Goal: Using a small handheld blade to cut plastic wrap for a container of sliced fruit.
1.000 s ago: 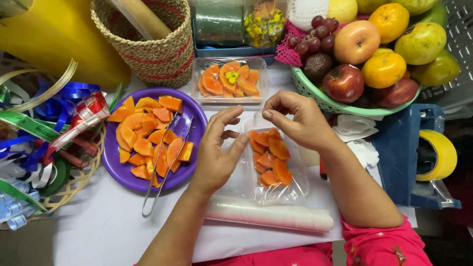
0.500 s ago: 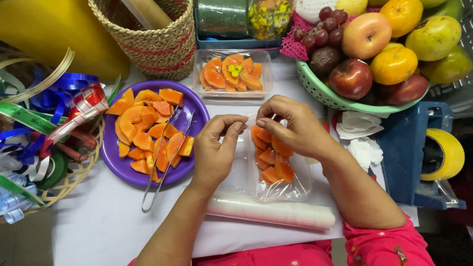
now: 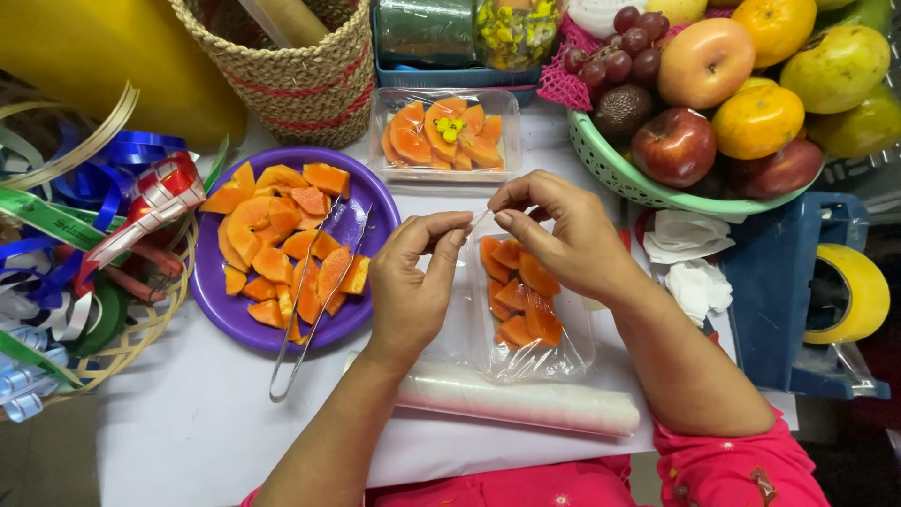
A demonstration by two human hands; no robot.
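My left hand [image 3: 413,282] and my right hand [image 3: 554,230] meet over the far end of a clear plastic tray [image 3: 572,352] of orange papaya pieces [image 3: 521,296]. Thumb and forefinger of each hand pinch the thin clear wrap film [image 3: 481,220] stretched over that tray. A roll of clear wrap [image 3: 521,399] lies across the table just in front of the tray. Left of my left hand stands a purple plate [image 3: 352,324] with more cut papaya [image 3: 277,235] and metal tongs [image 3: 305,319] lying across it.
A second tray of papaya [image 3: 443,131] sits behind. A green basket [image 3: 610,169] of apples, oranges and grapes is at the back right, a woven basket [image 3: 300,70] at the back, coloured ribbons [image 3: 84,235] on the left, a yellow tape roll [image 3: 849,291] on the right.
Both hands have drawn closer together at the tray's far end, and their fingertips now pinch the film at almost the same spot.
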